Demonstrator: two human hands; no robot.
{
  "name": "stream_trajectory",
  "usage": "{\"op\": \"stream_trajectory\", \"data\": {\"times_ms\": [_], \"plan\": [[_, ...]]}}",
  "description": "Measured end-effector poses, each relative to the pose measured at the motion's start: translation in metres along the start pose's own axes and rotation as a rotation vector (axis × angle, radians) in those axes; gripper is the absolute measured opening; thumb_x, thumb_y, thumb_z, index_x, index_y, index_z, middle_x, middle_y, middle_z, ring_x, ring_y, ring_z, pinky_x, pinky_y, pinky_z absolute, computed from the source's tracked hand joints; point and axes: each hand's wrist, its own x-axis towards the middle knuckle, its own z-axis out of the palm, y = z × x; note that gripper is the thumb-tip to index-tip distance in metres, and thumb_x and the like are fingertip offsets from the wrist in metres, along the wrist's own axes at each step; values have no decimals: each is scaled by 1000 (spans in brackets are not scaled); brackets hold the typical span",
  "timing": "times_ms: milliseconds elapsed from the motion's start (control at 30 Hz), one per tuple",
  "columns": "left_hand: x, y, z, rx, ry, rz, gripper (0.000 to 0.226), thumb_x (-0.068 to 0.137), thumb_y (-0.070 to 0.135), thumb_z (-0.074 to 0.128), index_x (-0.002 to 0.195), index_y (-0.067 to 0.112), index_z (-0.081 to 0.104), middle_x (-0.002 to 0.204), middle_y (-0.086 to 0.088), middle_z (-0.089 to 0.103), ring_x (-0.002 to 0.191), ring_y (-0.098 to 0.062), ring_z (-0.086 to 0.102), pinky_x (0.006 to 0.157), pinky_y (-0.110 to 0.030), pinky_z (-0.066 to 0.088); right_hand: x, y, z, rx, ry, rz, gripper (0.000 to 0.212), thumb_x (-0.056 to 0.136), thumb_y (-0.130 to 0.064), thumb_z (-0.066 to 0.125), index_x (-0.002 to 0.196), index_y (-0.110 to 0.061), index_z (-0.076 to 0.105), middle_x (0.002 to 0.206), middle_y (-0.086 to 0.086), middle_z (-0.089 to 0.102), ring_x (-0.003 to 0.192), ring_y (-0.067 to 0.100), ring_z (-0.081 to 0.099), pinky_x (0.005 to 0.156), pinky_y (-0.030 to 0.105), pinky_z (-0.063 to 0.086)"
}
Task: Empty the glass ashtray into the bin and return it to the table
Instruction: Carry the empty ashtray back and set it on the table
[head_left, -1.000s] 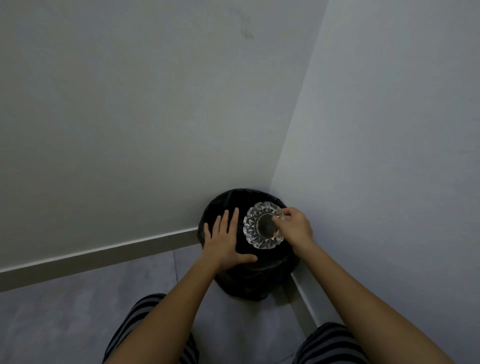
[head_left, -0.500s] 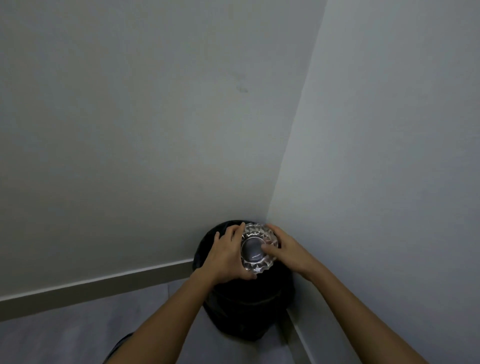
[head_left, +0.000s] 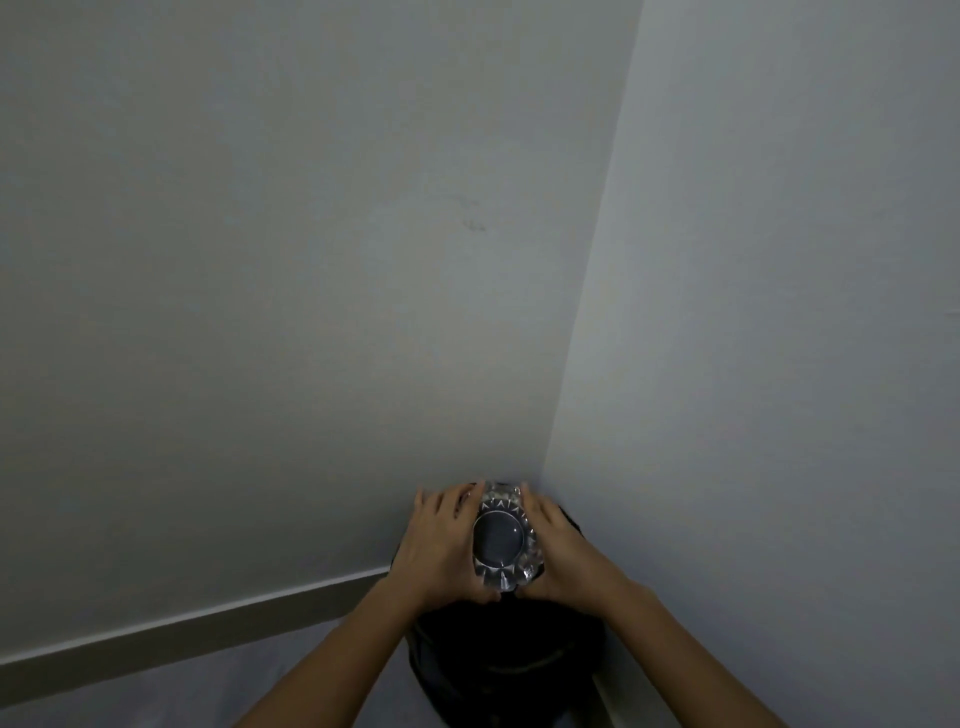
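I held the glass ashtray (head_left: 503, 540) clasped between both hands, left hand (head_left: 441, 551) and right hand (head_left: 563, 553) gripping its sides, base facing me, above the black bin (head_left: 498, 660), in the wall corner

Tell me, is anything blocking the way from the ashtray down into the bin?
Nothing visible. Both hands, left hand and right hand, hold the glass ashtray directly above the black bin.

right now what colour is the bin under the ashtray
Black, a dark bin in the room corner, seen in the head view below the clear glass ashtray.
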Motion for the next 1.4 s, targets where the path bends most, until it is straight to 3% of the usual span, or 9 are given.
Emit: {"op": "stream_trajectory", "data": {"times_ms": [67,167,333,400,500,567,700,1000,1400], "plan": [[8,-1,-6,7,32,-1,121,50,70,69,146,12,24,147,-10,36,130,-29,37,113,-50,16,8,-4,-9,-21,18,7,119,71,-32,81,149,-7,-6,157,13,13,144,24,22,116,30,26],[9,5,-29,44,6,-43,122,51,69,72,147,10,24,146,-13,37,129,-32,38,112,-53,17,13,-17,-30,-169,-14,43,121,68,-46,79,152,-16,-2,158,4,15,134,31,40,102,42,44],[-4,13,-98,44,-40,-121,123,51,69,72,147,12,23,146,-10,37,129,-30,35,113,-54,18,17,-61,-78,-330,-118,5,130,57,-59,80,152,-21,1,158,-2,19,127,31,47,94,42,47],[-13,15,-135,37,-57,-161,123,50,67,74,147,12,23,147,-10,36,131,-30,33,114,-55,14,20,-87,-99,-339,-139,-33,130,56,-62,79,153,-20,2,157,-1,23,130,29,45,98,42,44],[-31,18,-195,40,-58,-225,123,49,68,74,147,12,24,146,-11,37,132,-30,33,114,-55,12,22,-134,-132,-361,-182,-129,130,59,-70,72,152,-17,-1,159,1,21,142,21,28,114,49,20],[-44,23,-241,47,-62,-281,123,50,69,72,147,14,22,146,-10,36,133,-29,30,115,-56,9,23,-171,-159,-392,-224,-183,128,60,-75,66,152,-17,-2,160,0,19,143,18,25,116,56,11],[-76,43,-329,69,-45,-398,122,50,66,73,147,11,23,145,-11,38,135,-29,30,115,-56,1,15,-247,-208,-426,-214,-293,119,65,-77,58,153,-17,4,156,2,29,140,25,30,114,57,13],[-188,73,-514,220,30,-681,125,44,61,80,145,10,28,140,-10,43,131,-31,36,115,-58,6,-11,-435,-262,-392,-241,-586,116,66,-67,64,152,-15,8,154,3,31,146,36,13,114,62,2],[-435,113,-648,441,177,-1251,128,52,69,73,150,14,11,151,-8,30,137,-25,23,115,-54,2,-94,-706,-209,-432,-288,-1213,117,69,-67,64,152,-15,0,158,4,23,148,26,8,114,63,-4]]}}
